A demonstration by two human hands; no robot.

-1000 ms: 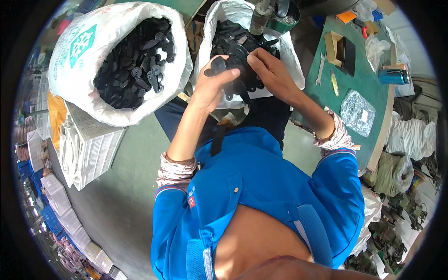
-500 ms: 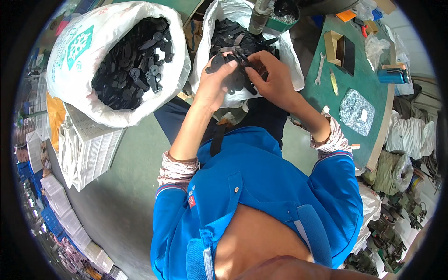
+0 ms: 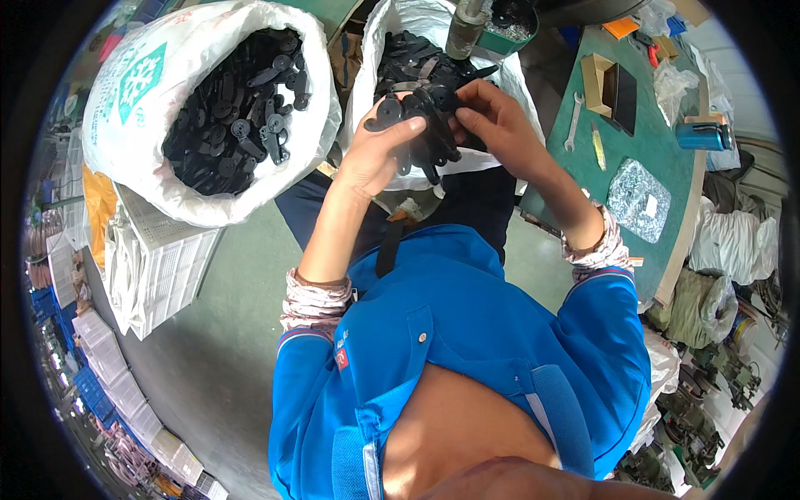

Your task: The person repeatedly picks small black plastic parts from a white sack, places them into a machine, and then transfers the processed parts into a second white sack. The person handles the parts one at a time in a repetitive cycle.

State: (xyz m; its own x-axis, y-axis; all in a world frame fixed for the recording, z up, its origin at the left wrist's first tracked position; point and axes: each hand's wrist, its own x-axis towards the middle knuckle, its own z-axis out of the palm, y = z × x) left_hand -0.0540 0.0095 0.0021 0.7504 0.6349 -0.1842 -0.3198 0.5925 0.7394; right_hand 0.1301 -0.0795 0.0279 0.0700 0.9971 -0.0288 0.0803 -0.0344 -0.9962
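My left hand (image 3: 372, 158) is closed around a bunch of flat black parts with round ends (image 3: 427, 133), its thumb pressed over them. At the right side of that bunch, the thumb and fingers of my right hand (image 3: 507, 137) pinch a black part with a round disc end (image 3: 443, 97). Both hands are over the near part of an open white sack (image 3: 363, 79) that holds many similar black pieces (image 3: 407, 52). Fingertips of the left hand are hidden behind the bunch.
A larger white sack (image 3: 321, 125) of black parts stands at left, beside a white plastic crate (image 3: 171, 262). A metal cylinder (image 3: 465, 33) and green container (image 3: 510, 37) overhang the right sack. The green table (image 3: 575, 179) carries a wrench (image 3: 573, 121), cutter (image 3: 597, 148) and cardboard box (image 3: 596, 83).
My right hand has shifted slightly right, and a round disc end now shows at its fingertips. The bunch in my left hand has tilted and fanned out downward.
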